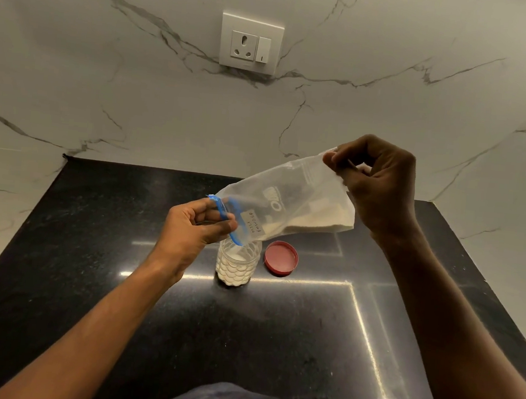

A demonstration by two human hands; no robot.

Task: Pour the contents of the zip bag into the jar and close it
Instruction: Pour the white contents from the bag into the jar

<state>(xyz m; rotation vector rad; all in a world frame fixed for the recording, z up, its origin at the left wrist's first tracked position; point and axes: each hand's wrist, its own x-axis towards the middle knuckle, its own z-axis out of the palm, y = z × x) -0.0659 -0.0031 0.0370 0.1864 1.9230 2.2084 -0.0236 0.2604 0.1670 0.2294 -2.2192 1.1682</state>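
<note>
A clear zip bag with a blue zip strip and a handwritten label is held tilted over the jar, its mouth low at the left. My left hand grips the blue zip end right above the jar's opening. My right hand pinches the bag's raised bottom corner, up and to the right. Pale powder lies in the bag's lower fold. The clear plastic jar stands upright on the black counter, open and partly filled with white powder. Its red lid lies flat just right of the jar.
A white marble wall rises behind and beside the counter, with a socket and switch plate high at the centre. The counter's front edge is near my body at the bottom.
</note>
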